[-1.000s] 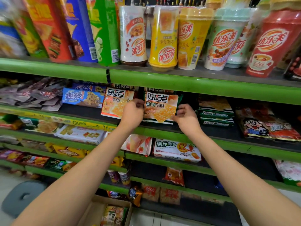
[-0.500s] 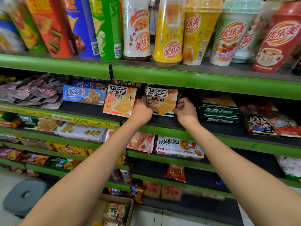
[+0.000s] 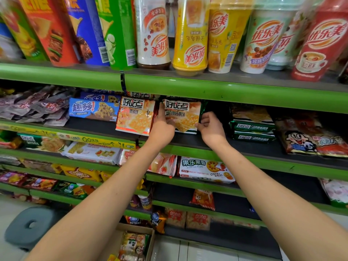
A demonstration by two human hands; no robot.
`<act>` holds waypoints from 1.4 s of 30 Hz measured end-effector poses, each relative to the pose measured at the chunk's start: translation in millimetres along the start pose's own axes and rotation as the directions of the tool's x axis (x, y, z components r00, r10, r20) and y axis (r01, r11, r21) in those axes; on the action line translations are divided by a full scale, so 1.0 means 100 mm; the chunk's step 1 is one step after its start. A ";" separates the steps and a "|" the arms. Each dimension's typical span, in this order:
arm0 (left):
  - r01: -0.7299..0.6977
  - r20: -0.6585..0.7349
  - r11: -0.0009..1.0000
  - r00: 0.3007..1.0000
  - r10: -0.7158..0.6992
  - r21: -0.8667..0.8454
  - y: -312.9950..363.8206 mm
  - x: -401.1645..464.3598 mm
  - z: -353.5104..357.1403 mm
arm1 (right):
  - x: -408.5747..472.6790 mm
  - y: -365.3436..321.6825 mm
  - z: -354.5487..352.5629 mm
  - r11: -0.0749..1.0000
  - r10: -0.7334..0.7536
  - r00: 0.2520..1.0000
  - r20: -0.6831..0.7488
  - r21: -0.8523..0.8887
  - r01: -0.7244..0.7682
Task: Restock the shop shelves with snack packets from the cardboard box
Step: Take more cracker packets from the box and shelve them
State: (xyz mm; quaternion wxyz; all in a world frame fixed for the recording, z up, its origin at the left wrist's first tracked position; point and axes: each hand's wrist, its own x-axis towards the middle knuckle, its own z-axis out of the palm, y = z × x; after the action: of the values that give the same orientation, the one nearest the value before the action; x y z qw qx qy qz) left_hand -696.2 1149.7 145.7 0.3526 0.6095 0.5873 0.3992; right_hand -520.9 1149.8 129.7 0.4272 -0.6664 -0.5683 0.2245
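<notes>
- Cardboard box (image 3: pixel 150 240) is seen lowest in view, on the floor at the foot of the shelves, with snack packets (image 3: pixel 134 245) inside; a grey stool (image 3: pixel 30 225) stands to its left.
- Two bare forearms are stretched up from the bottom corners toward the second shelf (image 3: pixel 207 149) from the top.
- Left hand (image 3: pixel 162 127) is curled on the left edge of a biscuit packet (image 3: pixel 183 114) marked "好吃点", thumb laid up its side.
- Right hand (image 3: pixel 211 127) is closed on the packet's lower right corner, which is pinched in bent fingers.
- The packet is held upright on that shelf, just right of a matching orange "好吃点" packet (image 3: pixel 135 115); a blue "趣多多" packet (image 3: pixel 94 110) lies further left.
- Below, "果乐果香 Fruit Fun Fruity" is read on a white packet (image 3: pixel 205 170).
- "优乐美" cups (image 3: pixel 263 38) are lined along the top shelf.
</notes>
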 end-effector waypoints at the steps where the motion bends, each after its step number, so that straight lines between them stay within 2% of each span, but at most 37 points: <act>1: 0.003 0.013 1.000 1.000 -0.003 0.006 0.02 -0.01 -0.01 | 0.00 0.00 0.00 1.000 0.015 1.000 0.003 0.008 -0.015; 3: 0.011 0.034 0.999 0.999 -0.013 0.035 0.07 -0.03 -0.05 | -0.01 0.00 -0.02 0.999 0.040 0.999 0.011 0.020 -0.040; 5: 0.008 -0.001 0.996 1.000 -0.008 0.083 0.15 -0.07 -0.09 | -0.03 -0.03 -0.05 0.998 0.047 0.999 0.018 0.033 -0.048; 8: -0.085 -0.097 0.987 0.990 0.099 0.140 0.22 -0.18 -0.10 | -0.13 -0.08 -0.15 0.992 0.028 0.999 0.018 0.120 -0.030; 10: -0.124 -0.041 0.982 0.990 0.132 0.145 0.29 -0.25 -0.05 | -0.26 -0.09 -0.28 0.991 -0.019 1.000 0.018 0.131 0.016; 13: -0.153 0.130 0.982 0.982 0.138 0.112 0.42 -0.30 0.14 | -0.42 -0.07 -0.53 0.992 -0.120 0.993 0.003 0.035 0.120; 15: -0.175 0.164 0.981 0.974 0.159 0.088 0.55 -0.28 0.33 | -0.46 -0.05 -0.74 0.990 -0.138 0.990 -0.028 -0.008 0.138; 18: -0.196 0.231 0.975 0.958 0.168 0.102 0.71 -0.26 0.63 | -0.43 0.07 -1.11 0.978 -0.146 0.985 -0.090 -0.165 0.129; 20: -0.144 0.291 0.984 0.951 0.108 0.107 0.80 -0.24 0.81 | -0.39 0.19 -1.35 0.965 -0.119 0.985 -0.127 -0.248 0.085; 23: -0.075 0.303 0.990 0.952 0.036 0.119 0.94 -0.17 1.06 | -0.30 0.39 -1.64 0.944 -0.092 0.978 -0.189 -0.328 0.025; 25: 0.089 0.333 0.996 0.939 -0.082 -0.006 1.04 -0.11 1.20 | -0.21 0.51 -1.78 0.939 -0.014 0.978 -0.209 -0.338 -0.058; 27: 0.251 0.364 0.956 0.914 -0.181 -0.153 1.11 -0.07 1.28 | -0.13 0.61 -1.87 0.917 0.098 0.975 -0.198 -0.362 -0.166; 30: 0.347 0.401 0.912 0.884 -0.240 -0.219 1.14 -0.04 1.37 | -0.08 0.68 -1.92 0.888 0.246 0.963 -0.111 -0.372 -0.270; 34: 0.380 0.413 0.891 0.874 -0.257 -0.249 1.14 -0.03 1.43 | -0.08 0.65 -1.86 0.911 0.232 0.969 -0.087 -0.329 -0.248; 38: 0.370 0.363 0.893 0.893 -0.266 -0.257 1.11 -0.05 1.40 | -0.11 0.63 -1.84 0.949 0.206 0.974 -0.090 -0.222 -0.222; 42: 0.347 0.312 0.896 0.914 -0.257 -0.277 1.03 -0.08 1.28 | -0.23 0.65 -1.83 0.974 0.225 0.967 -0.117 0.043 -0.221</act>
State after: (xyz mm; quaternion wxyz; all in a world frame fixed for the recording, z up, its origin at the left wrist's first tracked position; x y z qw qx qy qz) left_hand -536.5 1140.7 182.0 0.5827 0.4913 0.5481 0.3446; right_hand -346.8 1071.6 169.8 0.4427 -0.7321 -0.4594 0.2388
